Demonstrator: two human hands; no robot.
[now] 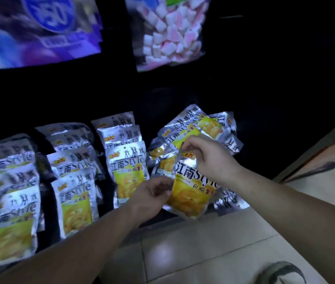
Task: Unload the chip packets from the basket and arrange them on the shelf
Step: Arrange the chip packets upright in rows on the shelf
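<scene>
Your right fingers (192, 141) are curled and pinch the top edge of a silver and yellow chip packet (193, 189), with your right hand (209, 158) arched over its upper corner. Your left fingers (163, 191) are bent round the packet's lower left edge, and your left hand (152, 193) grips it from the side. Between your two hands the packet stands nearly upright with its print facing you, slightly tilted, over the front edge of the dark shelf (162, 217). You cannot tell whether its bottom touches the shelf.

To your left on the same shelf the rows of packets (74, 193) run front to back, three of them side by side, each packet overlapping the one behind it. The nearest row ends just beside your left hand. Behind the held packet lies a loose pile of packets (185, 128), lying at all angles, some face up and some showing foil.

Above, a clear bag of pink and white marshmallows (170, 31) hangs or stands, with a blurred purple bag (39, 27) to its left. The pale tiled floor (203, 253) shows below your right arm.
</scene>
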